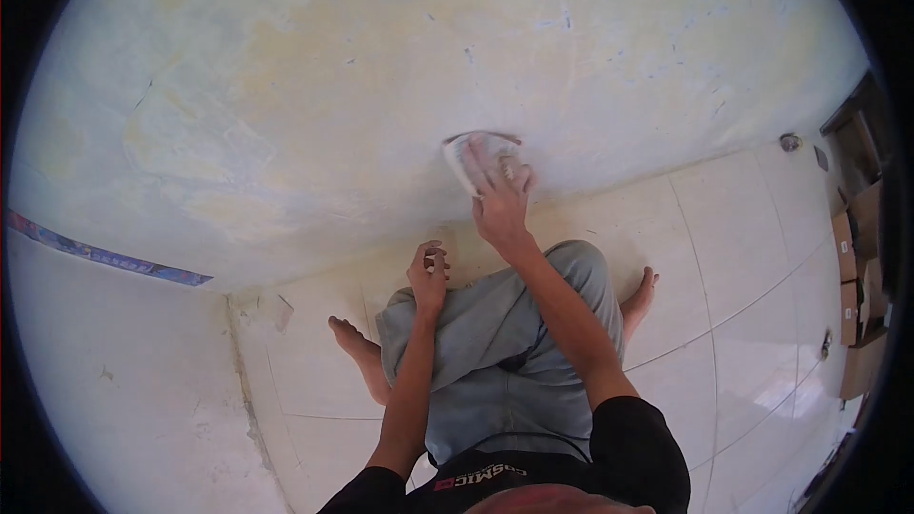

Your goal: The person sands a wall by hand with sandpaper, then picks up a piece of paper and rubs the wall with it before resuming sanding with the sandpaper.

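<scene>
My right hand (500, 192) presses a pale sheet of sandpaper (461, 160) flat against the wall (343, 105), low down near the floor. The sheet has a whitish back with faint print and a darker edge along its top. My fingers lie over it and are slightly blurred. Beside my bent knee, my left hand (428, 271) hangs with its fingers loosely curled and a little apart. Nothing shows in it, and it is apart from the wall.
Yellowish and whitish patches, with small bluish marks, cover the wall. A printed strip (109, 257) runs along a ledge at left. My crossed legs (495, 324) rest on the tiled floor (752, 324). Cardboard boxes (862, 295) stand at far right, and a small round object (790, 142) lies by the wall.
</scene>
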Motion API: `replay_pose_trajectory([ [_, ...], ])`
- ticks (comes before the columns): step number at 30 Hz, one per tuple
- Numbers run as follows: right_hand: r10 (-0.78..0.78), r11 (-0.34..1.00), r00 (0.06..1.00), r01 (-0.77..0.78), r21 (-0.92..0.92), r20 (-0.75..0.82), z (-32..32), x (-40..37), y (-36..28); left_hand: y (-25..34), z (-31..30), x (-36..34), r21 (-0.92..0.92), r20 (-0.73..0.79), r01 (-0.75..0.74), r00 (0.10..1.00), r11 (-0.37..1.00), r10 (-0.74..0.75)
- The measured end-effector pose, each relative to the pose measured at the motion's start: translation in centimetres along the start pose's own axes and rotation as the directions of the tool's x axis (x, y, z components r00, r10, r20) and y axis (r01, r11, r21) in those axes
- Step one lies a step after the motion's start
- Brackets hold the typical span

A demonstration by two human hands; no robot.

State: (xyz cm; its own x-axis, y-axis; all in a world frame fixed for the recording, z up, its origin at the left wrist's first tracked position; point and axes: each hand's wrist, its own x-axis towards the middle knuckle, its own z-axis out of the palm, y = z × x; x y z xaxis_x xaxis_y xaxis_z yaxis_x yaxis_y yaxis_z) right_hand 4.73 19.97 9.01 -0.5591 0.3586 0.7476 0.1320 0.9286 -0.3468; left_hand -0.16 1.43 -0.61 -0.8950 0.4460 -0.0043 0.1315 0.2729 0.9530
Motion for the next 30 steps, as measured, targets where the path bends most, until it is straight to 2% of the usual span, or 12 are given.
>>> replay_pose_trajectory([
  [1, 0.007, 1.000, 1.000, -0.007, -0.001, -0.003, 0.0, 0.3, 0.0, 0.0, 0.0, -0.1, 0.002, 0.009, -0.002, 1.000, 1.000, 0.002],
  [3, 0.306, 0.950, 0.919, -0.275, 0.150, -0.248, 0.3, 1.5, 0.4, -0.1, -0.1, 0.0, 0.005, 0.014, -0.010, 1.000, 1.000, 0.010],
  [4, 0.304, 0.950, 0.919, -0.272, 0.153, -0.250, 0.3, 1.1, 0.1, -0.2, -0.1, 0.0, -0.001, -0.003, -0.013, 1.000, 1.000, 0.013],
  [6, -0.011, 0.999, 1.000, 0.010, 0.048, 0.018, -0.1, 0.0, -0.6, -0.1, 0.2, -0.1, -0.008, -0.020, -0.020, 1.000, 1.000, 0.020],
  [7, -0.010, 0.999, 1.000, 0.009, 0.049, 0.015, 0.0, 0.5, -0.3, -0.1, 0.1, -0.2, -0.004, 0.003, -0.017, 1.000, 1.000, 0.017],
  [9, 0.298, 0.949, 0.929, -0.264, 0.172, -0.219, 0.3, 1.6, 0.2, -0.2, -0.3, -0.2, 0.004, 0.017, -0.013, 1.000, 1.000, 0.013],
  [10, 0.294, 0.950, 0.931, -0.260, 0.175, -0.216, 0.5, 1.1, 0.0, -0.2, -0.3, -0.2, 0.010, 0.015, -0.007, 1.000, 1.000, 0.007],
  [12, 0.057, 0.987, 0.998, -0.051, 0.154, -0.038, 0.6, 0.1, -0.2, -0.2, 0.1, 0.1, 0.012, 0.013, -0.005, 1.000, 1.000, 0.005],
  [15, 0.171, 0.978, 0.968, -0.144, 0.152, -0.186, 0.8, 0.7, 0.5, -0.4, -0.2, 0.2, 0.019, 0.008, -0.004, 1.000, 1.000, 0.004],
  [19, 0.074, 0.983, 0.995, -0.061, 0.173, -0.071, 0.7, 0.4, 0.0, -0.3, 0.0, 0.0, 0.023, 0.005, -0.011, 1.000, 1.000, 0.011],
  [24, 0.186, 0.980, 0.973, -0.174, 0.101, -0.134, 0.2, 0.7, -0.4, -0.2, -0.2, -0.1, 0.028, -0.002, -0.009, 1.000, 1.000, 0.009],
  [30, 0.037, 0.999, 0.989, -0.037, 0.007, -0.141, 0.6, 1.7, -0.6, -0.2, -0.1, 0.1, 0.015, -0.010, -0.006, 1.000, 1.000, 0.006],
])
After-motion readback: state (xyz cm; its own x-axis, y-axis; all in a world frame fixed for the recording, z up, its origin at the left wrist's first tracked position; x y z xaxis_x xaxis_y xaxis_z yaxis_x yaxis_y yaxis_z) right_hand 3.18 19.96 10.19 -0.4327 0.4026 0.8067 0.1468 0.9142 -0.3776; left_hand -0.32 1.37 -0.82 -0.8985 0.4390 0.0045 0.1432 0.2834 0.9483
